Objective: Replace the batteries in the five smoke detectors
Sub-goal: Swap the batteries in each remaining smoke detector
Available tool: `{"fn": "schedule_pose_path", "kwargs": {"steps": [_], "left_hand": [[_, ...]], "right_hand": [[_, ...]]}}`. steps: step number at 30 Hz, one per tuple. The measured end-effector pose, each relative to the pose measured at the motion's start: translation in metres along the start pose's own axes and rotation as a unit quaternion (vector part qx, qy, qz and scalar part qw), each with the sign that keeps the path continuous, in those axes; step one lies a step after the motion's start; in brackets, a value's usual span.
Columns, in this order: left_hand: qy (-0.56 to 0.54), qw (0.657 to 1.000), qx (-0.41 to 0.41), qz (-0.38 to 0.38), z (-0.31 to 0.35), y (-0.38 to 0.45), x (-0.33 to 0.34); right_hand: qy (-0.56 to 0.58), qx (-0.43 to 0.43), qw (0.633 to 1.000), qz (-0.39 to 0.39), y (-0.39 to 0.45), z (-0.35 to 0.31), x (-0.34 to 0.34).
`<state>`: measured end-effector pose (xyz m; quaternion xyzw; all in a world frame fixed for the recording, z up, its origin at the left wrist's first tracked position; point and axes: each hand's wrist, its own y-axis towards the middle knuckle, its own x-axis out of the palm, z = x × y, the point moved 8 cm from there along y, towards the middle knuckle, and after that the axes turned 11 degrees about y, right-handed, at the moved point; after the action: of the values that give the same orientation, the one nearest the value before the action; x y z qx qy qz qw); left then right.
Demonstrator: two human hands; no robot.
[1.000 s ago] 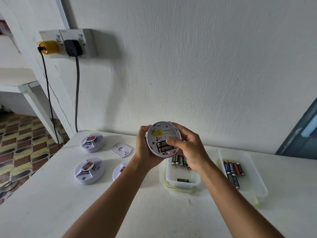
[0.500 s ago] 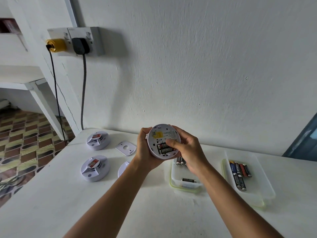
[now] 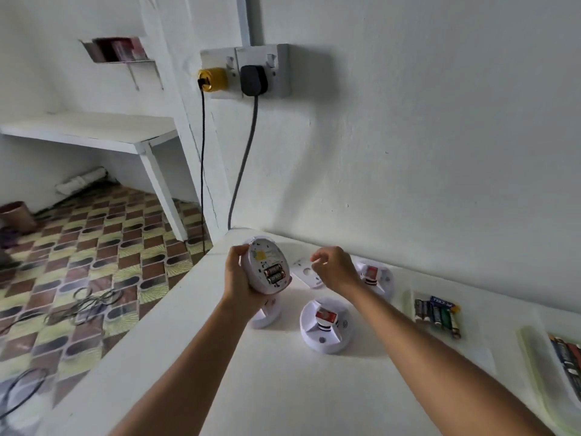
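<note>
My left hand (image 3: pixel 239 280) grips a round white smoke detector (image 3: pixel 265 266) above the table, its back turned up with two batteries showing in the open compartment. My right hand (image 3: pixel 334 268) hovers just to its right with fingers loosely curled, holding nothing, over a white mounting plate (image 3: pixel 304 271) lying on the table. Another detector (image 3: pixel 325 325) lies face up below my right wrist. A second one (image 3: pixel 375 276) sits behind my right hand, and a third (image 3: pixel 266 315) is partly hidden under my left hand.
A clear tray of several batteries (image 3: pixel 437 313) sits right of the detectors, and a second tray (image 3: pixel 566 357) lies at the right edge. The white table's left edge (image 3: pixel 157 316) drops to a tiled floor with cables. Two plugs hang from a wall socket (image 3: pixel 251 73).
My right hand has let go of the detector and moved right over the mounting plate. The view has swung left, so detectors and trays now lie further right.
</note>
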<state>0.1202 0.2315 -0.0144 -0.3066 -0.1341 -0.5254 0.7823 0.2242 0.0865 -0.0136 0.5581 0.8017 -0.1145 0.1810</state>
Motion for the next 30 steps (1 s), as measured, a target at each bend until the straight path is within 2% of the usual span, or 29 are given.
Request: {"fn": "schedule_pose_path", "kwargs": {"steps": [3, 7, 9, 12, 16, 19, 22, 24, 26, 30], "left_hand": [[-0.004, 1.000, 0.006, 0.009, 0.015, 0.005, -0.017], [0.000, 1.000, 0.006, -0.013, 0.027, 0.015, -0.028], [0.006, 1.000, 0.003, -0.020, 0.030, 0.019, -0.032], [0.007, 1.000, -0.003, -0.024, 0.031, 0.023, -0.032], [0.010, 1.000, -0.006, -0.022, 0.031, 0.028, -0.029], [0.012, 0.999, -0.002, -0.033, 0.030, 0.031, -0.025], [0.017, 0.999, -0.004, -0.041, 0.028, 0.029, -0.019], [0.019, 0.999, -0.003, -0.045, 0.027, 0.027, -0.013], [0.021, 0.998, -0.002, -0.060, 0.026, 0.023, -0.005], [0.040, 0.994, 0.004, -0.106, 0.024, 0.012, 0.013]], "right_hand": [[-0.127, 0.014, 0.990, -0.059, 0.024, 0.011, 0.033], [-0.292, 0.025, 0.948, -0.127, 0.037, 0.026, 0.057], [-0.339, 0.017, 0.932, -0.129, 0.038, 0.029, 0.062], [-0.353, -0.002, 0.929, -0.113, 0.038, 0.026, 0.066], [-0.271, 0.008, 0.960, -0.065, 0.032, 0.017, 0.055], [-0.104, -0.004, 0.994, 0.013, 0.021, -0.009, 0.037], [0.039, -0.048, 0.996, 0.071, 0.007, -0.043, 0.021], [0.093, -0.062, 0.991, 0.071, -0.004, -0.063, 0.016], [0.115, -0.070, 0.990, 0.038, -0.014, -0.077, 0.018], [0.057, -0.095, 0.994, -0.017, -0.035, -0.100, 0.026]]}}
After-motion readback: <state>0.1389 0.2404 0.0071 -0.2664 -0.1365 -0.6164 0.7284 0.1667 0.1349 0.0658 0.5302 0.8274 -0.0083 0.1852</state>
